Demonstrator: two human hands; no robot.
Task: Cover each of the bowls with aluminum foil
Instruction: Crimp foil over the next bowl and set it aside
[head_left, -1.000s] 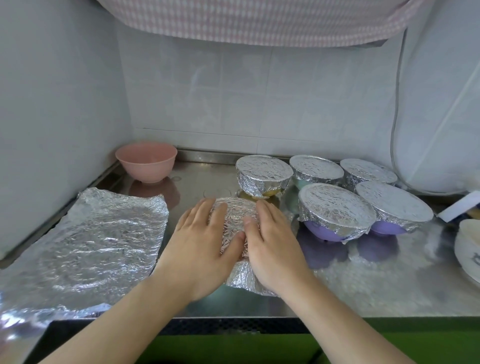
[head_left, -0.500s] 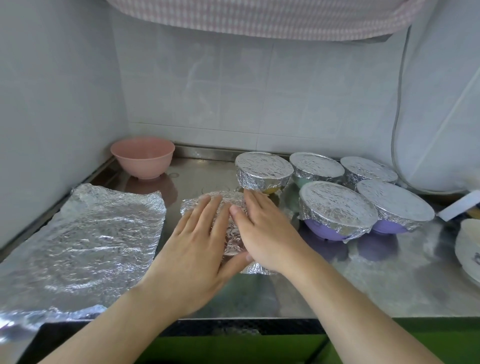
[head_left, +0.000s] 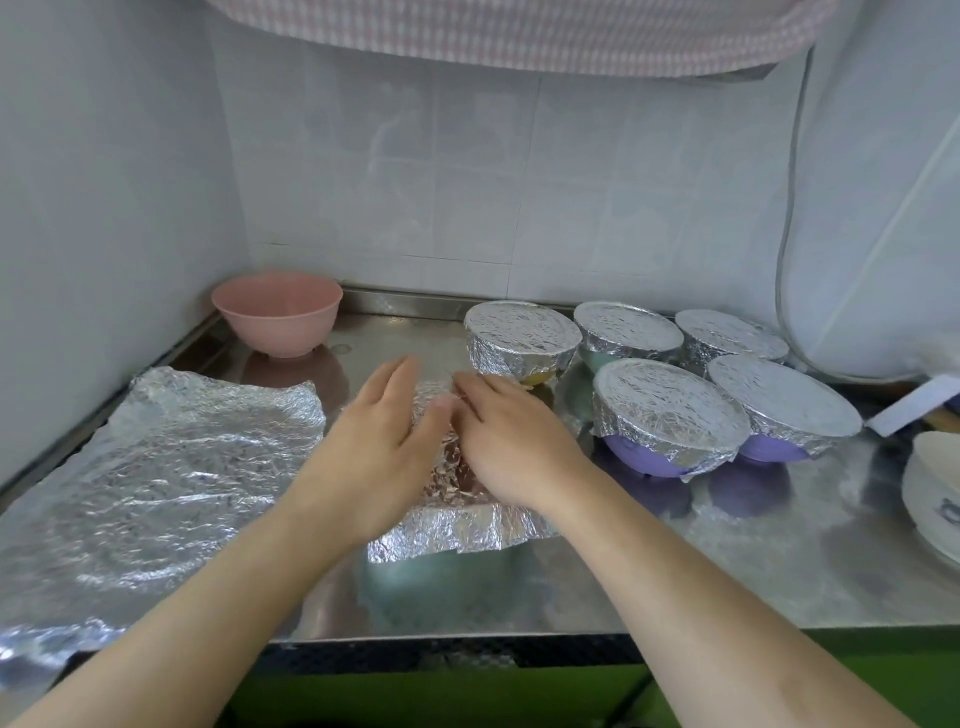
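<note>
Near the desk's front edge, the left hand (head_left: 371, 452) and right hand (head_left: 511, 447) lie flat, fingers spread, pressing foil (head_left: 457, 530) over a bowl. Next, I think, fold its loose edges down; the pink bowl (head_left: 278, 314) in the far-left corner waits.

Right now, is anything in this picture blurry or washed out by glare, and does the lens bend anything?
Head view: the left hand and right hand are smeared by motion blur at the fingertips; the loose foil sheet throws bright glare patches; the steel counter mirrors the purple bowls; the wide lens bows the wall edges and the cable; the pink bowl looks sharp.
</note>
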